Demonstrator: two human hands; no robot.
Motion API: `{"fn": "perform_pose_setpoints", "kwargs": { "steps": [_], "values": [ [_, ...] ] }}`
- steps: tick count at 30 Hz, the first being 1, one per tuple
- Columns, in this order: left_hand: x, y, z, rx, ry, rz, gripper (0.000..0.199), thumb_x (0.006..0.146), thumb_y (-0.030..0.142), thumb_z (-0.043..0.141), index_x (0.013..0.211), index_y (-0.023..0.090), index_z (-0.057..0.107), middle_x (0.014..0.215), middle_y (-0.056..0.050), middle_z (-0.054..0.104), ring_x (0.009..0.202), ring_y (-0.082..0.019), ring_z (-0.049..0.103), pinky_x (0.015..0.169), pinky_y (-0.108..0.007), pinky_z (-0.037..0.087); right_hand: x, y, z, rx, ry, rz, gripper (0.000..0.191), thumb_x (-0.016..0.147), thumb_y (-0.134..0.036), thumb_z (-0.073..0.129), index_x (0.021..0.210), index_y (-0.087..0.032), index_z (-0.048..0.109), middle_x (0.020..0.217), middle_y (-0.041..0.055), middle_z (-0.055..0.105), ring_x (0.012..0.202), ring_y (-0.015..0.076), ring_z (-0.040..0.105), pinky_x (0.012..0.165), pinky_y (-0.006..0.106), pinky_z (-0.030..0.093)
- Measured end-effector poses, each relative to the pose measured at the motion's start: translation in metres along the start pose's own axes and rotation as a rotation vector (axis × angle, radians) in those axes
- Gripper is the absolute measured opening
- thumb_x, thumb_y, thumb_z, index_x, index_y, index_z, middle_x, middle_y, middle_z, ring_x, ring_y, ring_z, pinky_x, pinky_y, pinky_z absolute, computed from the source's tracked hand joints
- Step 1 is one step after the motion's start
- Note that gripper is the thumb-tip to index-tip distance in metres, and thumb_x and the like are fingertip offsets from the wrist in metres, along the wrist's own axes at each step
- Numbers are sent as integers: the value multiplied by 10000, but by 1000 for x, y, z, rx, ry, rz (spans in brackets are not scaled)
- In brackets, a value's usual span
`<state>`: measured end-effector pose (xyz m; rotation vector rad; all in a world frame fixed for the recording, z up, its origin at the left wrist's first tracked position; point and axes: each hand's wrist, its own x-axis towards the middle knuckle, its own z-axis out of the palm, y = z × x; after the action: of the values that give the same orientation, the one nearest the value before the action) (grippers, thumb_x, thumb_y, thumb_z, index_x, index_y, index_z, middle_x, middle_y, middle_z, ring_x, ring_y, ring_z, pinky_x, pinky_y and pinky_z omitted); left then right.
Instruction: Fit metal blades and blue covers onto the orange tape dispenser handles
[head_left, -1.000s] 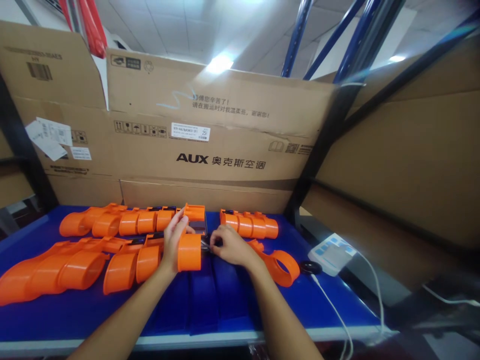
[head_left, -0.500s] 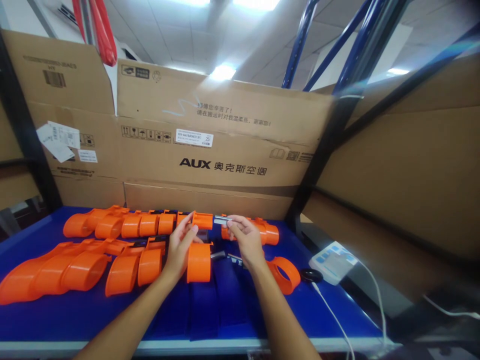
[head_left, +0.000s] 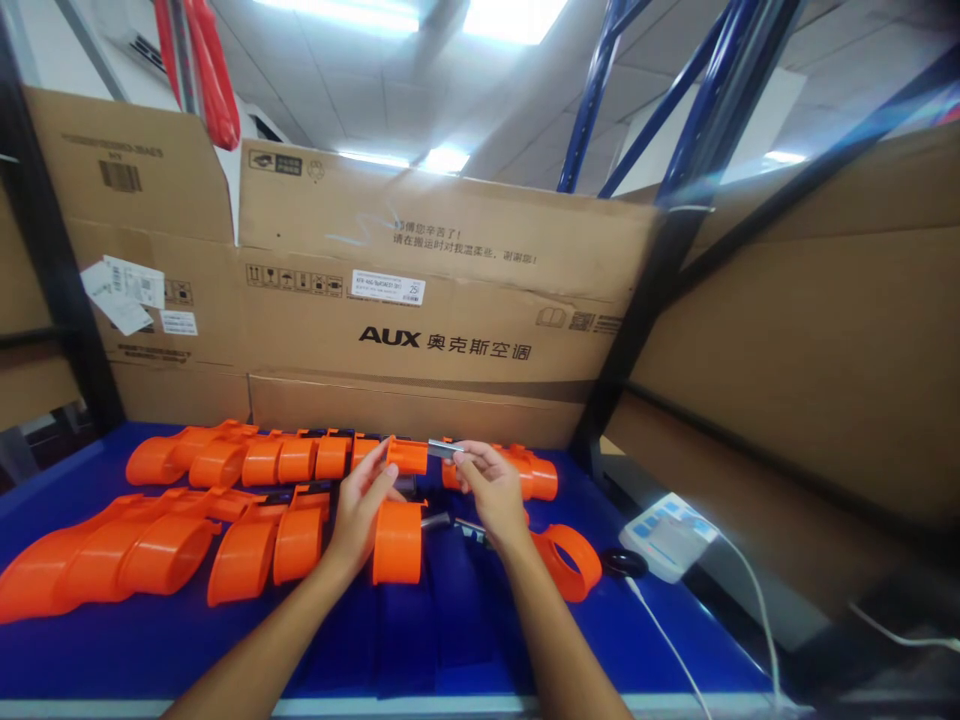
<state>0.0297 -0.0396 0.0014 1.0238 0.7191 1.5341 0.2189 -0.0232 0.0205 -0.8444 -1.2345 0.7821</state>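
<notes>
Right grip (head_left: 491,490) pinches a short metal piece (head_left: 445,450) between thumb and fingers, its tip by the right edge of an orange part (head_left: 409,457); whether they touch is hard to tell. Left grip (head_left: 360,508) clasps that part above the blue tabletop (head_left: 247,650). More orange pieces (head_left: 172,548) lie in two rows leftward, and a white device (head_left: 667,540) sits at right, beside a black object (head_left: 622,563).

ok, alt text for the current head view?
A person's left hand holds an orange part while the right hand pinches a small silvery piece close beside it. More orange parts lie in rows on a blue tabletop, before cardboard printed AUX.
</notes>
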Motion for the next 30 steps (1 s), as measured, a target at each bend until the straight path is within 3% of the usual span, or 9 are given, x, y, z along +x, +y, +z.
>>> {"fn": "perform_pose_setpoints", "kwargs": {
  "steps": [5, 10, 15, 19, 24, 26, 30],
  "values": [
    [2, -2, -2, 2, -2, -5, 794, 757, 511, 775, 1417, 128, 555, 594, 5, 647, 494, -133, 568, 486, -222, 420, -1, -2, 0, -37, -5, -16, 369, 765, -462, 784, 1011, -201, 698, 804, 55, 742, 581, 140, 584, 478, 245, 429],
    [1, -3, -1, 9, -24, -7, 765, 751, 496, 783, 1399, 142, 583, 648, -10, 685, 503, -140, 588, 497, -233, 450, -4, -5, 3, -48, -39, -19, 328, 774, -462, 777, 975, -213, 702, 807, 51, 733, 722, 195, 677, 492, 238, 439],
    [2, -7, -2, 73, -82, 14, 782, 777, 473, 772, 1461, 188, 522, 799, -38, 737, 564, -170, 658, 584, -280, 527, -8, -8, 5, -65, -66, -29, 330, 798, -470, 762, 991, -211, 695, 782, 45, 734, 622, 162, 626, 504, 251, 450],
    [1, -6, -2, 104, -113, 4, 759, 767, 446, 786, 1445, 204, 546, 908, -64, 768, 556, -162, 648, 567, -282, 526, -10, -8, 6, -124, -61, -58, 342, 809, -495, 749, 998, -214, 697, 792, 40, 739, 558, 147, 597, 509, 263, 468],
    [-3, -2, 0, 163, -142, 15, 753, 783, 431, 771, 1452, 178, 535, 714, -19, 732, 557, -167, 620, 527, -258, 501, -12, -4, 7, -253, -61, -101, 318, 856, -488, 704, 1031, -223, 686, 744, 28, 729, 570, 181, 631, 586, 308, 510],
    [-4, -3, 1, 186, -144, 29, 748, 791, 435, 760, 1454, 174, 531, 720, -22, 733, 563, -168, 616, 517, -257, 497, -14, -4, 7, -288, -82, -122, 335, 886, -481, 670, 1109, -232, 671, 699, 20, 705, 613, 210, 657, 629, 330, 522],
    [-3, -6, 2, 181, -133, 45, 756, 786, 439, 760, 1461, 194, 525, 956, -63, 767, 637, -176, 647, 595, -290, 544, -18, -8, 5, -376, -148, -153, 516, 969, -467, 539, 1431, -237, 506, 673, 7, 651, 626, 224, 636, 642, 349, 508]
  ]
}}
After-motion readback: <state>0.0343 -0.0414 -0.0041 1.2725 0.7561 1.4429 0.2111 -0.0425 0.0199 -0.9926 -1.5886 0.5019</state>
